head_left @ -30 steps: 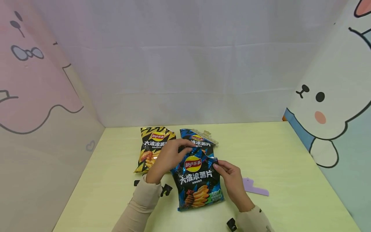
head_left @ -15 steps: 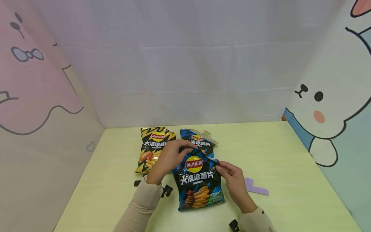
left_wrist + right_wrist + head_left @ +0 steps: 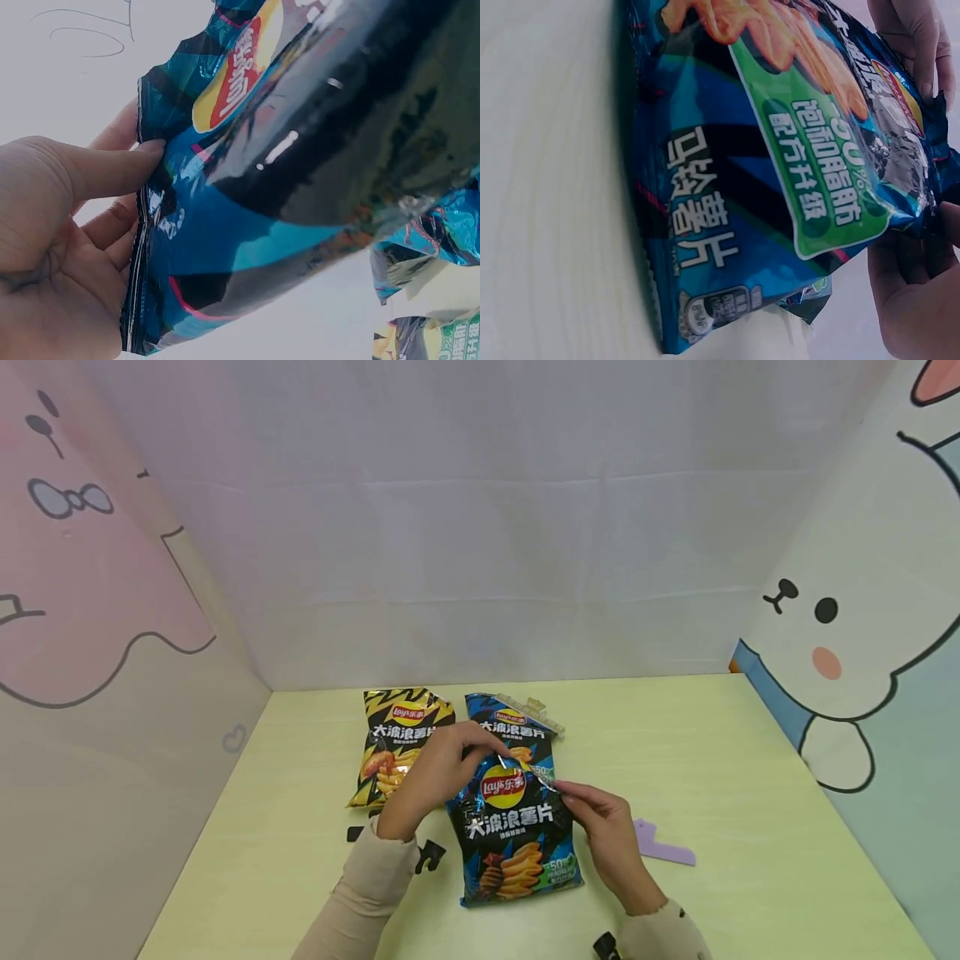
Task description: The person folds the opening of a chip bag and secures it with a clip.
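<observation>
A blue and black Lay's potato chip bag (image 3: 517, 839) lies face up at the front middle of the table, its top end lifted and creased. My left hand (image 3: 438, 768) pinches the left part of that top edge. In the left wrist view, its thumb (image 3: 124, 169) is on the printed side and the other fingers are partly hidden behind. At the top right corner, my right hand (image 3: 606, 835) pinches the edge between thumb and fingers. The right wrist view shows the right hand (image 3: 919, 307) partly behind the bag's shiny front.
Behind stand a yellow Lay's bag (image 3: 393, 756) and another blue bag (image 3: 513, 727), which has a clear clip (image 3: 536, 714) across its top corner. A purple bag clip (image 3: 663, 845) lies right of my right hand. Fabric walls close off the back and sides.
The bag's top edge has tipped forward and down, uncovering more of the blue bag behind. My right fingers have shifted slightly along the corner; the left hand has hardly moved.
</observation>
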The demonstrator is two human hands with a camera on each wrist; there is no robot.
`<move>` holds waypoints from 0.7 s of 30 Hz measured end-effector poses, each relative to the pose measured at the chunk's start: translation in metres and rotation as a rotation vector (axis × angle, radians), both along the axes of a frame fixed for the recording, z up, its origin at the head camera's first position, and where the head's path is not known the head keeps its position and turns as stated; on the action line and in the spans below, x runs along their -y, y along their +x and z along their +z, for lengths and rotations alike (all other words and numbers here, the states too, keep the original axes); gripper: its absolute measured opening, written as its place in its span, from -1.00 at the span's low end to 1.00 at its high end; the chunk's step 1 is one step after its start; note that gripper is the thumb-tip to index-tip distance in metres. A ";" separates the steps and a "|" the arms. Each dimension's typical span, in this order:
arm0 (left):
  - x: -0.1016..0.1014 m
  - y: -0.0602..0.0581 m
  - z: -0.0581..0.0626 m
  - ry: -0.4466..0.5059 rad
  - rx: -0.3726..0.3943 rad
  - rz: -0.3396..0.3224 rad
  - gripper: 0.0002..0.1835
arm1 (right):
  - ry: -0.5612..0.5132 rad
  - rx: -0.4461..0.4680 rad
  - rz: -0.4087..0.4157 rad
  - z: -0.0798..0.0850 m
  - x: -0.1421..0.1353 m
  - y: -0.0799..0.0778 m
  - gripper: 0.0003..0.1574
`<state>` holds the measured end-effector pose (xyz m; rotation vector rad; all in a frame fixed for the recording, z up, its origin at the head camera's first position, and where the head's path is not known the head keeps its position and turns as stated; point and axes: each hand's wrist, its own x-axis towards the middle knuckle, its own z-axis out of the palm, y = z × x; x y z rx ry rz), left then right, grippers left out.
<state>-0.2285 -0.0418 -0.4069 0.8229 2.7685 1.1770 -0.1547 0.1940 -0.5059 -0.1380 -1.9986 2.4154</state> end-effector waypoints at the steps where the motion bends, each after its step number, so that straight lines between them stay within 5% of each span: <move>1: 0.000 0.000 0.000 0.000 0.004 0.003 -0.72 | -0.007 0.002 -0.001 0.000 0.000 0.000 -0.65; 10: -0.003 0.002 0.000 -0.076 0.045 0.042 -0.78 | -0.027 0.013 -0.002 -0.002 0.000 0.001 -0.65; 21: -0.002 0.001 -0.003 -0.085 0.043 -0.002 -0.88 | -0.081 -0.008 0.019 -0.002 0.000 0.002 -0.64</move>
